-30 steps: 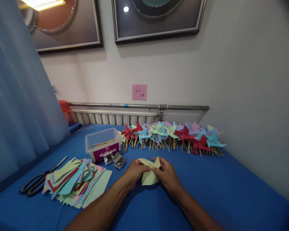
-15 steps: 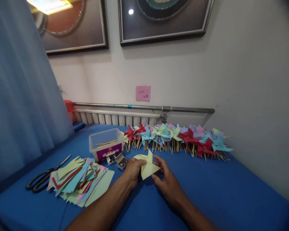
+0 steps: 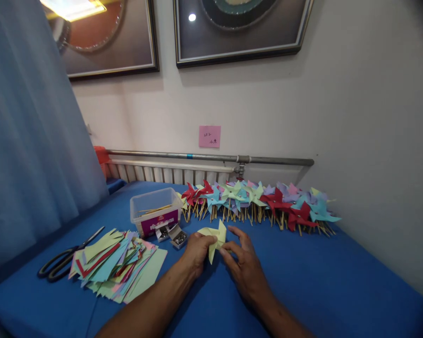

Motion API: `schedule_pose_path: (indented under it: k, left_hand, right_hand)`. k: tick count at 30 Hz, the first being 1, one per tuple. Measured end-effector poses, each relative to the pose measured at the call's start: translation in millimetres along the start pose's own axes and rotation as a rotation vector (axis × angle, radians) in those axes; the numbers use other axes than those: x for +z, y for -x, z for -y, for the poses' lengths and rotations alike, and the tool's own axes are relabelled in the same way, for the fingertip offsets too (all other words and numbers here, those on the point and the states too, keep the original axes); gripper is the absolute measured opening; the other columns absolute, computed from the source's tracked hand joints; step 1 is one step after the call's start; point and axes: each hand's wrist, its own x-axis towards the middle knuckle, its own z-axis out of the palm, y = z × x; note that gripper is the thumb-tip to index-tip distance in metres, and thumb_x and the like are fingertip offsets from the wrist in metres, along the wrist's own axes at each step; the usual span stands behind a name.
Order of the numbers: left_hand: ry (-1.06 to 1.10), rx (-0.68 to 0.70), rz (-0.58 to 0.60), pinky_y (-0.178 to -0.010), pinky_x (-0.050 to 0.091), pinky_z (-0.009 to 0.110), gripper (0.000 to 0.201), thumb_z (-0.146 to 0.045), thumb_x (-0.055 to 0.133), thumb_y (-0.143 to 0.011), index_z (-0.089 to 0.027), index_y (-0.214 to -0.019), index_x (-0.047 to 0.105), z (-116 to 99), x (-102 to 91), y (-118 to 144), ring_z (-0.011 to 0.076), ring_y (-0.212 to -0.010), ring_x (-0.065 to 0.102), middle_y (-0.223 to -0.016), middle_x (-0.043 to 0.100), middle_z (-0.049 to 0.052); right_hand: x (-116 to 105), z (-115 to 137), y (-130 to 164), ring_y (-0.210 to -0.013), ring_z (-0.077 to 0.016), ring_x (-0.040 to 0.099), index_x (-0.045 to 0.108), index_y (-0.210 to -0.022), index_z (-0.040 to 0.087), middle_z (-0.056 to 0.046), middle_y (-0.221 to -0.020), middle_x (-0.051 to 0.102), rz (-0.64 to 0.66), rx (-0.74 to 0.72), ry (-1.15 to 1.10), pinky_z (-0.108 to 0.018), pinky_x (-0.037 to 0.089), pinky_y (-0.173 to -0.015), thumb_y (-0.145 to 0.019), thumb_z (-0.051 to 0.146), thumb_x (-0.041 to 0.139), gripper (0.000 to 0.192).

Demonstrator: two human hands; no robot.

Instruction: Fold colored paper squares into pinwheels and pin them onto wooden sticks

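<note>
Over the blue sheet (image 3: 324,277), left hand (image 3: 198,252) grips a yellow paper pinwheel (image 3: 221,234) in its fingers! Right hand (image 3: 247,265), fingers pinching its edge.

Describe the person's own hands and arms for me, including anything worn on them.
The ungloved, five-fingered left hand and the ungloved right hand show no watch or bracelet at the wrist. The bare left forearm and bare right forearm show no sleeve. Rings or small markings are too small to rule out.
</note>
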Motion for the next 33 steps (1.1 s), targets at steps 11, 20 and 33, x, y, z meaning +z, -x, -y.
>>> schedule_pose_path:
  k: [11, 20, 33]
  left_hand:
    - [-0.056, -0.024, 0.032, -0.056, 0.045, 0.026, 0.024, -0.023, 0.076, -0.054, -0.007, -0.073, 0.075, -4, 9.1, 7, 0.0158, -0.054, 0.06, -0.062, 0.071, 0.009]
    - [-0.083, -0.023, 0.0, -0.054, 0.043, 0.026, 0.022, -0.021, 0.075, -0.051, -0.008, -0.069, 0.074, -4, 10.6, 8, 0.015, -0.052, 0.059, -0.061, 0.071, 0.007]
    - [-0.084, -0.026, 0.026, -0.055, 0.044, 0.025, 0.024, -0.02, 0.078, -0.051, -0.008, -0.072, 0.075, -2, 9.7, 7, 0.014, -0.052, 0.058, -0.062, 0.071, 0.007]
  right_hand:
    - [8, -11, -11, -0.13, -0.0317, 0.053, 0.064, -0.06, 0.022, -0.014, -0.142, 0.057, -0.06, 0.392, -0.269, -0.044, 0.039, -0.106, -0.075, 0.042, 0.065, 0.025]
    - [10, -15, -13, -0.132, -0.0323, 0.052, 0.064, -0.057, 0.022, -0.016, -0.138, 0.062, -0.031, 0.442, -0.262, -0.045, 0.032, -0.111, -0.071, 0.038, 0.065, 0.022]
    - [7, -15, -14, -0.138, -0.034, 0.048, 0.065, -0.056, 0.022, -0.014, -0.13, 0.067, 0.001, 0.387, -0.251, -0.049, 0.034, -0.113, -0.073, 0.034, 0.066, 0.021]
